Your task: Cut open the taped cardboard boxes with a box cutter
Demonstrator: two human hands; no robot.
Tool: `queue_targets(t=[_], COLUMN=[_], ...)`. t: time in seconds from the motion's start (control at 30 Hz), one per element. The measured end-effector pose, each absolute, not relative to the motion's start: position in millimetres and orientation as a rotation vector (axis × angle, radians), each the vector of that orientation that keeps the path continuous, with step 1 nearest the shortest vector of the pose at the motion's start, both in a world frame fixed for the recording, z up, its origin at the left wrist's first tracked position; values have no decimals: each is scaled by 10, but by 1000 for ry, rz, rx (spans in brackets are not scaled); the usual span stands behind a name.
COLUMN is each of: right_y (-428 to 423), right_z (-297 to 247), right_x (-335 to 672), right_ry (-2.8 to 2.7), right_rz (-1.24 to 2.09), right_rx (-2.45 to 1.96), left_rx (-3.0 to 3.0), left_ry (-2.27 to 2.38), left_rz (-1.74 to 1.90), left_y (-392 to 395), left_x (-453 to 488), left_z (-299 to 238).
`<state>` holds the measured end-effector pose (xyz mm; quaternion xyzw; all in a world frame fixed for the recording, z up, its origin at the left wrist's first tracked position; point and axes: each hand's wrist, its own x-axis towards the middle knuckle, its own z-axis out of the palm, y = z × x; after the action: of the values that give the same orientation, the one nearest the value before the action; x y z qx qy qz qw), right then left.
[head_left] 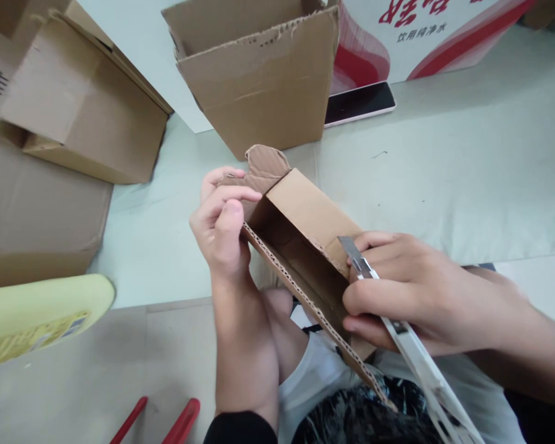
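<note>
A narrow cardboard box (317, 213) is tilted in front of me, its long side open. My left hand (226, 225) grips the box's far left end, thumb and fingers around a torn flap (266, 166). In my right hand (407, 287) is a box cutter (400, 327) with its blade out, pointing up and left over the box's upper panel. Some fingers of that hand also touch the box near its right end. The box's inside is dark, and I see nothing in it.
An open cardboard box (263, 92) stands behind on the pale table (444, 166), beside a phone (361, 103) and a white and red carton (425, 37). More cardboard boxes (87, 105) are at left. A yellow-green object (46, 314) and red bars (180, 422) are lower left.
</note>
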<state>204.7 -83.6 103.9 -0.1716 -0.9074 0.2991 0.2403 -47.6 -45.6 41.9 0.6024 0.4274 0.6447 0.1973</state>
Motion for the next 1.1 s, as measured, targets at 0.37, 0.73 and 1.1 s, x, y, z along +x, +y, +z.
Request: queue_targets(t=[0.37,0.73,1.1], right_y=[-831,-829,-834], right_z=[1032,1038,1053], right_x=[2055,2052,2072], right_ry=[-2484,-2492,-2483], right_rz=[817,804,816], right_rx=[-467,-475,-476], left_rx=[1681,1643,1655], left_ry=[1032,1013,1028], left_rz=[1889,1867,1866], left_y=[-416,-442,-438], left_x=[-464,-468,-454], left_z=[412,415,434])
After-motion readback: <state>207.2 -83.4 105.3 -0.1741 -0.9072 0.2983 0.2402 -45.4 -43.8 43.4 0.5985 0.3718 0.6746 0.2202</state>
